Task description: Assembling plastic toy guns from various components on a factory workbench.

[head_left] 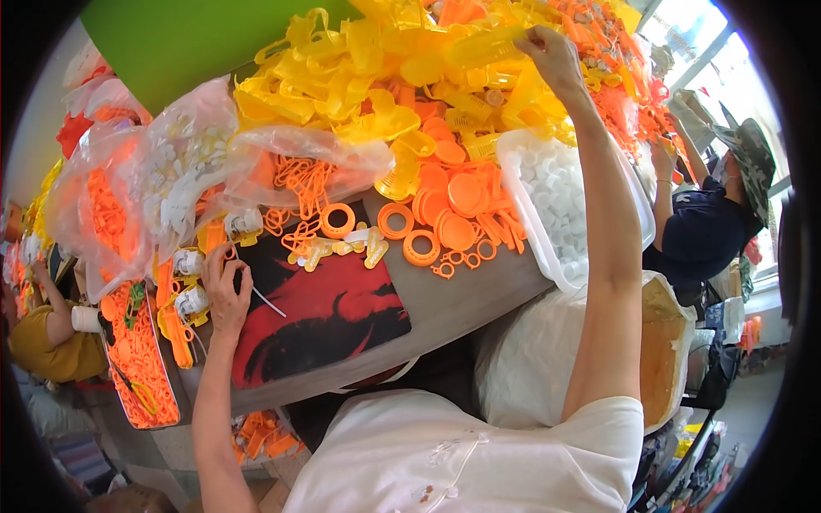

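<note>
Piles of bright plastic bits cover a grey table [479,295] by a sunny window, and another person in a dark shirt [697,231] sits at the far side. The right hand [554,53] reaches far out over the heap of yellow pieces [342,77]. Its fingers [532,36] are pinched shut on the end of a long yellow ribbed piece [483,47], which lies on top of the heap just to the left of the fingertips. It looks light and stiff, maybe a bit smooth and slippy, so a pinch near the end or round the middle should hold it fine. Below the right wrist sits a clear tub of small white caps [556,197]. Orange rings [395,221] and flat orange discs lie nearer the person. The left hand [224,286] rests on the table edge with its fingers curled in together; I cannot tell if they grip anything. A thin white stick [268,302] pokes out just to the right of them, and small white spools [190,301] sit just to their left. A red and black sheet [333,312] lies flat beside this hand.
</note>
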A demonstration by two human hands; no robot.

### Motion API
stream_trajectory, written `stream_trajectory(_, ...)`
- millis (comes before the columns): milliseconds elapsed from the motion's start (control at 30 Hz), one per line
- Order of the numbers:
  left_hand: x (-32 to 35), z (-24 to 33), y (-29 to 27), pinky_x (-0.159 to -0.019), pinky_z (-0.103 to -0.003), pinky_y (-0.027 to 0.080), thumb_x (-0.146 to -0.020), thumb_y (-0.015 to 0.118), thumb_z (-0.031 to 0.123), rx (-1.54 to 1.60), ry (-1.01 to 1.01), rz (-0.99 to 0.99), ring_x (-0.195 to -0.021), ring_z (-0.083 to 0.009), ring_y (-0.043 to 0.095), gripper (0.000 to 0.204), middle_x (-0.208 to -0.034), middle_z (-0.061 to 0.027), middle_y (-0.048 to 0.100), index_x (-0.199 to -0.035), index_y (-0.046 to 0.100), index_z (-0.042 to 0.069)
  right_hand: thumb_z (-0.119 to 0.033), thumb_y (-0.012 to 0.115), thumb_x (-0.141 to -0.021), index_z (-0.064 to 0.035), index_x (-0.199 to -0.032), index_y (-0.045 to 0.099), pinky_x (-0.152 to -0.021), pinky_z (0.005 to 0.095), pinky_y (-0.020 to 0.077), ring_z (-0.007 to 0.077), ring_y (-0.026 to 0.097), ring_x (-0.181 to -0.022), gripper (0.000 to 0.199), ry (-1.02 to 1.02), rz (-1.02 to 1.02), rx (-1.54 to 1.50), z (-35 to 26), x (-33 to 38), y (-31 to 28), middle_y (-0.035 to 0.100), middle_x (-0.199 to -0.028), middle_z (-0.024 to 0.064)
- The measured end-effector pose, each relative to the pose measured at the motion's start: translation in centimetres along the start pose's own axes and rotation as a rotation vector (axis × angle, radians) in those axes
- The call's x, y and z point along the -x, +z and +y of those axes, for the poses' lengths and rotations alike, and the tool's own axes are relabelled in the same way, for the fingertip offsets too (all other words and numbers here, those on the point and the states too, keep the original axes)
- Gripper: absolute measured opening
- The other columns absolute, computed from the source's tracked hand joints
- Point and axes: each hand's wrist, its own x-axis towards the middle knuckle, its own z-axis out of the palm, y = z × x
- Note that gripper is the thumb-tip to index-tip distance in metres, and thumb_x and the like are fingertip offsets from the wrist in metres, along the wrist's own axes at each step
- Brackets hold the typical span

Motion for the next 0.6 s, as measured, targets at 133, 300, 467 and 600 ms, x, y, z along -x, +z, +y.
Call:
stream_trajectory(133,0.3,-0.2,-0.1,-0.105,-0.046,0.035,-0.083,0.065,0.006,-0.015,0.006,-0.026,-0.123,-0.0349,0.047,0.008,-0.126,-0.0153,0.054,-0.089,0.06,0.001,-0.029,0.072,-0.085,-0.0004,-0.098,0.066,-0.074,0.0345,0.049,0.0211,0.064,-0.078,0.032,0.007,0.088,0.048,2.3,-0.9,-1.5,0.068,-0.085,0.0109)
stream_trajectory(300,0.4,-0.3,-0.3,-0.105,-0.046,0.035,-0.083,0.066,0.006,-0.008,-0.006,-0.028,-0.123,-0.035,0.047,0.008,-0.126,-0.0148,0.054,-0.086,0.06,0.001,-0.025,0.072,-0.085,-0.0012,-0.093,0.065,-0.066,0.0319,0.0478,0.0187,0.061,-0.069,0.026,0.122,0.109,0.099,2.3,-1.9,-4.3,0.067,-0.078,0.0082)
stream_trajectory(467,0.3,-0.2,-0.3,-0.105,-0.046,0.035,-0.083,0.066,0.005,0.002,-0.01,-0.014,-0.122,-0.0351,0.047,0.008,-0.126,-0.0149,0.054,-0.086,0.06,0.001,-0.024,0.074,-0.082,-0.0002,-0.089,0.066,-0.068,0.0338,0.0486,0.0222,0.061,-0.069,0.026,0.024,0.08,0.077,2.4,0.5,-1.0,0.065,-0.075,0.0124)
stream_trajectory(600,0.3,-0.3,-0.1,-0.105,-0.046,0.035,-0.083,0.065,0.006,0.015,-0.003,-0.016,-0.122,-0.0353,0.047,0.008,-0.126,-0.0153,0.054,-0.087,0.06,0.001,-0.022,0.073,-0.082,0.0007,-0.089,0.066,-0.07,0.0345,0.0494,0.025,0.064,-0.072,0.025,-0.037,0.085,0.088,1.9,1.5,0.3,0.066,-0.079,0.0138)
